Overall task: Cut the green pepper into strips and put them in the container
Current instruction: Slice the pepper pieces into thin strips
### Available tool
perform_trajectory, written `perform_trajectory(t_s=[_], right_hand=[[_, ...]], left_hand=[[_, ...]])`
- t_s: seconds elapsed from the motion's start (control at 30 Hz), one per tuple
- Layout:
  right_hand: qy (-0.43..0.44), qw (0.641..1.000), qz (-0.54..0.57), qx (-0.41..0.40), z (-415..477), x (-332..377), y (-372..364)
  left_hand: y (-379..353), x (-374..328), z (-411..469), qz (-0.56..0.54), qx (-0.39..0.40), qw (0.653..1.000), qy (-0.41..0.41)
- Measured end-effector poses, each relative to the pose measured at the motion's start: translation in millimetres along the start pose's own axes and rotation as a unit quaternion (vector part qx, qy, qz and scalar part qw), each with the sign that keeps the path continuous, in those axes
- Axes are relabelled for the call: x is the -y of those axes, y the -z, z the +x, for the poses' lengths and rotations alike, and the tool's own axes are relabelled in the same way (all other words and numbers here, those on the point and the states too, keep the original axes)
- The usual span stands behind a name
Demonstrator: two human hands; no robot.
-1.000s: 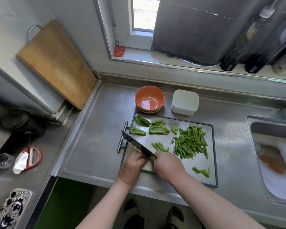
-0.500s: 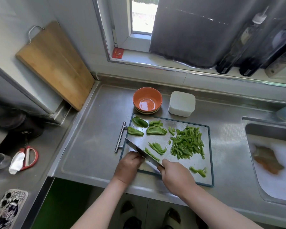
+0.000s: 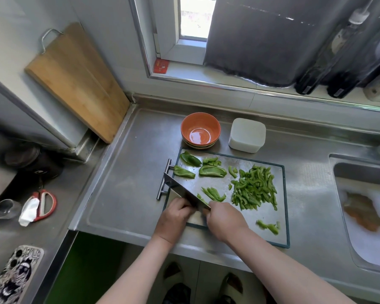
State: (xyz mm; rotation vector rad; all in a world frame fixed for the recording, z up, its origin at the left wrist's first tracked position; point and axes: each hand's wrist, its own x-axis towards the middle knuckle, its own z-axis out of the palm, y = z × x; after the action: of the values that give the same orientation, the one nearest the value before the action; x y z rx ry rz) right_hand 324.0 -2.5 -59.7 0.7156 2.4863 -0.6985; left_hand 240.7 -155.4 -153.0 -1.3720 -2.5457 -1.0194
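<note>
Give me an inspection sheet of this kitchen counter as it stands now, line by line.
Surface: steel counter, cutting board on it.
Job's things: pile of pepper strips and uncut pepper pieces on the board; white container behind it, knife over the board's near left.
Clutter: orange bowl, scissors, phone, glass.
Hands: right hand grips the knife; left hand curled beside the blade, its hold hidden.
Cables: nothing seen.
Surroundings: wooden board against the wall, sink with sudsy water, bottles on the sill.
</note>
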Motion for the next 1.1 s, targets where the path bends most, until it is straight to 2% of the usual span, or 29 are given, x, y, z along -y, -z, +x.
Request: perform_trajectory(t_s=[0.3,0.47,0.63,1.1], right_hand=[[-0.015,0.999,0.046,-0.021,-4.3,-4.9,9.5],[0.023,0.999,0.004,-0.027,-23.2,-5.7,4.2],[0.015,0.999,0.009,-0.035,-32.3,-5.1,-0.2],[-0.008,1.000,-0.006,-0.008,-11.7,5.4,-7.3]], left_hand=[[12.4,3.0,2.1,0.001,0.014,1.000,-0.004],[10.7,3.1,1.6,0.015,-0.010,1.000,-0.009],[8.2,5.7,1.0,0.007,-0.026,0.999,-0.021],[5.9,11.8,1.5,0.019,0.003,0.999,-0.028]])
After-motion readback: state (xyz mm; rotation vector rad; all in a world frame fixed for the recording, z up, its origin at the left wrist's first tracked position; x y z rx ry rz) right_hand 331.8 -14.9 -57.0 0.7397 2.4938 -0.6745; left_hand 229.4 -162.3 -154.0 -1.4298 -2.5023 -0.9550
